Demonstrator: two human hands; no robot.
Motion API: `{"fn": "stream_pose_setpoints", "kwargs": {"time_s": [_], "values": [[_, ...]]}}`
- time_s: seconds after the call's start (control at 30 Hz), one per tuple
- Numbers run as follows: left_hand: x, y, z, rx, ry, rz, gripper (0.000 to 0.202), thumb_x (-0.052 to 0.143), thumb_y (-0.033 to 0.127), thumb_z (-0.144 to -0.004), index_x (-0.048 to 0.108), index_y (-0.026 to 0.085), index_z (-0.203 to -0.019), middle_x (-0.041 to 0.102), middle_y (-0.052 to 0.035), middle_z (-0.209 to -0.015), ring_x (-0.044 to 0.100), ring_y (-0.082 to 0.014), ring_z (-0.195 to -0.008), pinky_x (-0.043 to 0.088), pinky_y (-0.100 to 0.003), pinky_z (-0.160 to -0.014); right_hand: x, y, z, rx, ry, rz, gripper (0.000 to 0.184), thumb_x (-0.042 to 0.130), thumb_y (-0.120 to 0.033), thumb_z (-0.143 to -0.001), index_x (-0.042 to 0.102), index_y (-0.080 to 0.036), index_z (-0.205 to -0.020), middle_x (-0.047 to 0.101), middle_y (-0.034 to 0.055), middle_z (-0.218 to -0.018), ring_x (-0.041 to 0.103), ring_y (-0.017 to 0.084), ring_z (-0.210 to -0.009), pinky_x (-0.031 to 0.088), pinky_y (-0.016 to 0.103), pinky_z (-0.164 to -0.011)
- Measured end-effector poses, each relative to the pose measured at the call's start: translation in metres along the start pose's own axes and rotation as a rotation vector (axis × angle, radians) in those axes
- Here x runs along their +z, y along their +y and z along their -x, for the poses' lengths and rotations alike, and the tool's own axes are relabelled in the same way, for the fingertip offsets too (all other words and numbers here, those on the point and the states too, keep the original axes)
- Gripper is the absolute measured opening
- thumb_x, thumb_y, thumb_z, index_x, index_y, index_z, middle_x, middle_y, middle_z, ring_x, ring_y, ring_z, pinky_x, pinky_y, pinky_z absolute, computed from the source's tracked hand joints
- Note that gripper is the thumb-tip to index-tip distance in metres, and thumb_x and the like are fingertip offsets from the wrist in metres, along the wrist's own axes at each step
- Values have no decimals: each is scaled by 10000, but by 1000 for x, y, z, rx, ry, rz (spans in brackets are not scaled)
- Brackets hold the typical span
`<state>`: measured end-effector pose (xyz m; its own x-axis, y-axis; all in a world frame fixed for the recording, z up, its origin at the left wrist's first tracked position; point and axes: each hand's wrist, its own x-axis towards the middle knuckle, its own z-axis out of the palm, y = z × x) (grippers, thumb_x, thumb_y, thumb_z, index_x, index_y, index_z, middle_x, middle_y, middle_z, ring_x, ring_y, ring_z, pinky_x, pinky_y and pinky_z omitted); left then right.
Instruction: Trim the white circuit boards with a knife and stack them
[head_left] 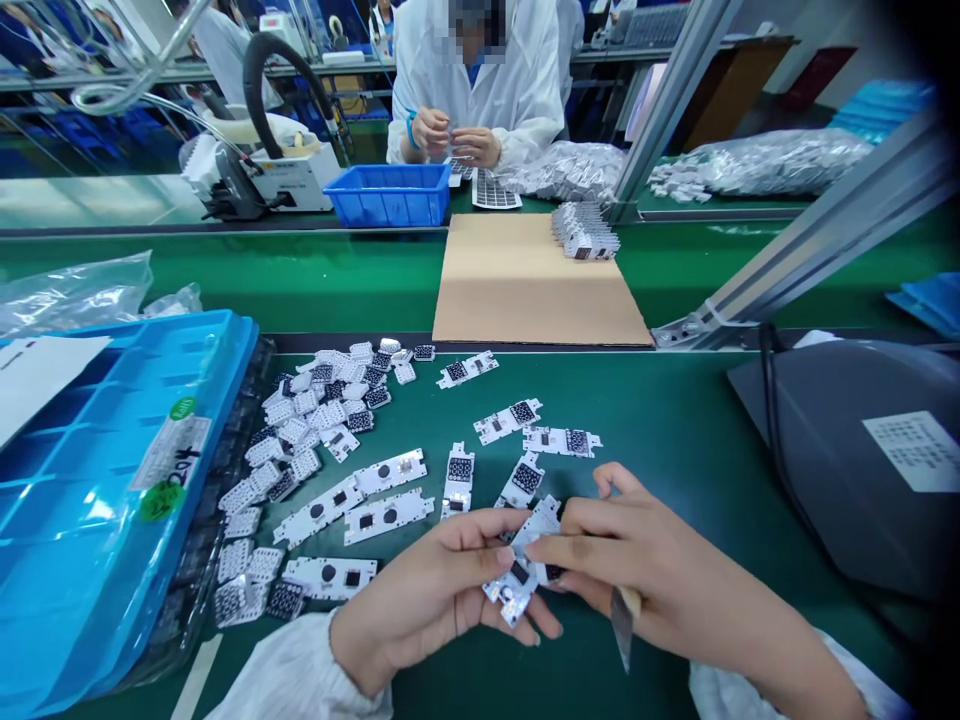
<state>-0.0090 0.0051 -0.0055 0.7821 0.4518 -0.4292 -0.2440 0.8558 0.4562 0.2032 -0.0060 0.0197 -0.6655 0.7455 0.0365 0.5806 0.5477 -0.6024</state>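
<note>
1. the left hand [420,600] and right hand [660,570] meet just above the near edge of the green bench [645,420], a little right of its middle. a white circuit board piece [536,530] sits between them, so that is where the work is now.
2. the left fingers [491,530] are set narrow, pinching the piece from its left side. the right fingertips [547,548] press on it from the other side.
3. the right hand also grips a small knife [621,625] with a pale handle, its metal blade pointing down below the piece. whether the blade touches the piece is hidden.
4. longer white boards [388,515] lie just beyond the hands. a heap of smaller pieces [307,420] lies nearer the left edge, beside a blue plastic tray [97,470].
5. across the bench, a co-worker's hands [454,135] work behind a blue crate [388,195].
6. the step in hand looks like close work on one piece, with the others lying loose. the next move seems to call for a firm pinch and a blade kept clear of the fingers.
</note>
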Motion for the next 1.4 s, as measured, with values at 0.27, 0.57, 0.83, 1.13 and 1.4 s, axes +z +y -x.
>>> {"fn": "stream_pose_setpoints", "kwargs": {"time_s": [0.27,0.57,0.83,1.13,1.4], "values": [[2,0,2,-82,-30,-65,326,493,222,-895,571,125,-1196,639,-143,-988,689,-174,-763,544,-206,-606,-2,2,-1,79,-139,-35,469,508,-101,-860,484,-408,-1214,491,-57,-747,363,103,-635,300,279,-673],[7,-6,0,98,94,-89,462,606,154,-828,510,267,-1266,629,-55,-1051,628,-166,-943,496,-345,-859,7,-2,-4,104,376,32,188,581,-197,-815,591,-251,-995,607,-21,-984,488,109,-751,277,306,-691],[10,-14,-1,181,180,-310,525,645,267,-803,482,350,-1295,554,-31,-1269,553,-149,-1045,440,-252,-863,22,-8,-12,13,584,266,153,506,-123,-851,586,-190,-963,653,15,-901,573,105,-707,284,327,-717],[8,-15,1,224,145,-430,552,609,298,-827,428,321,-1349,618,-40,-1073,551,-133,-898,443,-253,-815,25,-13,-8,22,640,227,140,549,-98,-833,595,-192,-926,658,27,-897,587,114,-689,292,342,-719],[13,-13,0,269,162,-502,518,583,306,-836,456,291,-1338,601,-34,-875,539,-165,-824,422,-305,-831,28,-14,-8,34,627,234,134,540,-71,-826,600,-180,-877,659,37,-905,582,124,-690,287,350,-712]]}}
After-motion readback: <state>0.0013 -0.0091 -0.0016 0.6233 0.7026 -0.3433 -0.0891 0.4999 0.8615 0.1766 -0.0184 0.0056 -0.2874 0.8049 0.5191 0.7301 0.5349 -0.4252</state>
